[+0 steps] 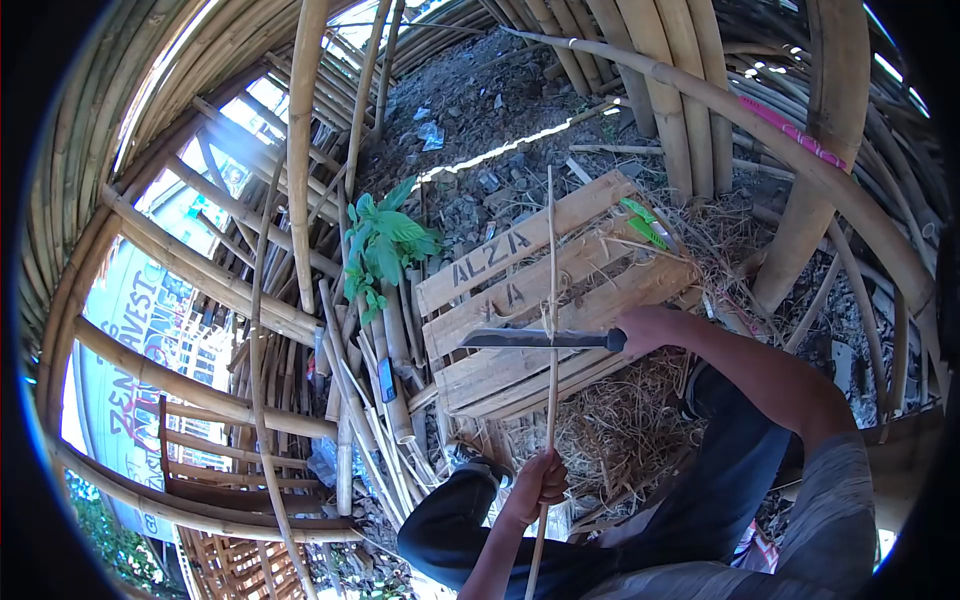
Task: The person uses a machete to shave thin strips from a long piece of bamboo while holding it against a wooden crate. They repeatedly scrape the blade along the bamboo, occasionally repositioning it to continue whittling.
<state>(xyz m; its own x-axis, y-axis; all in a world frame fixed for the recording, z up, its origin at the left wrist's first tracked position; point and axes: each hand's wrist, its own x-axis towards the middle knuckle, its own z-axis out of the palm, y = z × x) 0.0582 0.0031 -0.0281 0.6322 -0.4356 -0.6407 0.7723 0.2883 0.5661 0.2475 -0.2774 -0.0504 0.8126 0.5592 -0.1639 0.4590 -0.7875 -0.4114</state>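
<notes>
My right hand is wrapped round the dark handle of a machete. Its long blade points left and lies across a thin bamboo strip, at or very near contact. Lower down, my left hand is closed round the same strip, which runs up and away from me over a wooden crate. The slatted crate carries painted letters. On its far right corner rests a green object, whose kind I cannot make out.
Dry shavings cover the ground by my legs. Left of the crate stand bamboo poles, a leafy plant and a phone-like object. A long bent pole crosses the upper right. A printed banner hangs outside at left.
</notes>
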